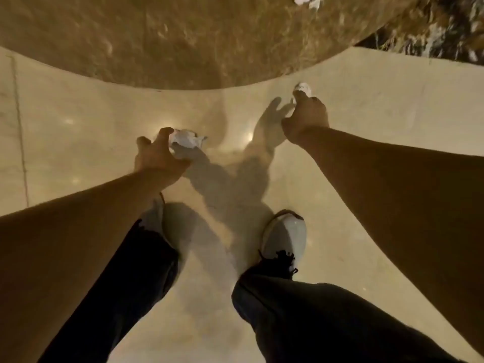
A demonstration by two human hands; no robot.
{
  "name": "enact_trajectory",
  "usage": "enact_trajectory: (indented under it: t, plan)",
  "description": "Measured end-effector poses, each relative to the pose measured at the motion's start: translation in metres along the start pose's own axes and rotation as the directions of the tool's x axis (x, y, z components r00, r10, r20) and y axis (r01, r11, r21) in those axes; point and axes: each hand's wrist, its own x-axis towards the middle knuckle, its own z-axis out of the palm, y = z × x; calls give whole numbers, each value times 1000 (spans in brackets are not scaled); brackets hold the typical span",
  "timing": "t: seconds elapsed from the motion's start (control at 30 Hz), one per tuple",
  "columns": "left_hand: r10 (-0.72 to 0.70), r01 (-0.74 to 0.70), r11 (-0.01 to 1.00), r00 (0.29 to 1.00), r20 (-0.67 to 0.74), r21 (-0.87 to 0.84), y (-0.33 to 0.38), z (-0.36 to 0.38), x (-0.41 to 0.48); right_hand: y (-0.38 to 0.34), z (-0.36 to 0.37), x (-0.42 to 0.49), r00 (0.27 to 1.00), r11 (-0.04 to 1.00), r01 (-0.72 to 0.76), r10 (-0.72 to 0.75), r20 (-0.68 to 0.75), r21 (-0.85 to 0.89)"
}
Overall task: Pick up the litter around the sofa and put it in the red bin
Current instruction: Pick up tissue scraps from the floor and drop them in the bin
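Observation:
I look straight down at a pale glossy floor. My left hand [157, 155] curls its fingers around a crumpled white paper ball [186, 142] lying on the floor. My right hand [306, 119] is closed, with a second small white paper wad [303, 88] pinched at its fingertips. A third bit of white litter [306, 0] lies on the rug at the top edge. Neither the red bin nor the sofa is in view.
A brown shaggy rug [183, 43] with a curved edge covers the upper part of the view. A dark patterned area [445, 30] sits at the top right. My two feet in pale shoes [285, 237] stand on the floor below my hands.

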Motion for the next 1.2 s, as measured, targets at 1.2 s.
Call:
enact_trajectory:
  t: [1.2]
  plan:
    - [630,-626,749,774,63,218,458,-321,-554,76,-632,-440,977,988,110,-87,-197,111]
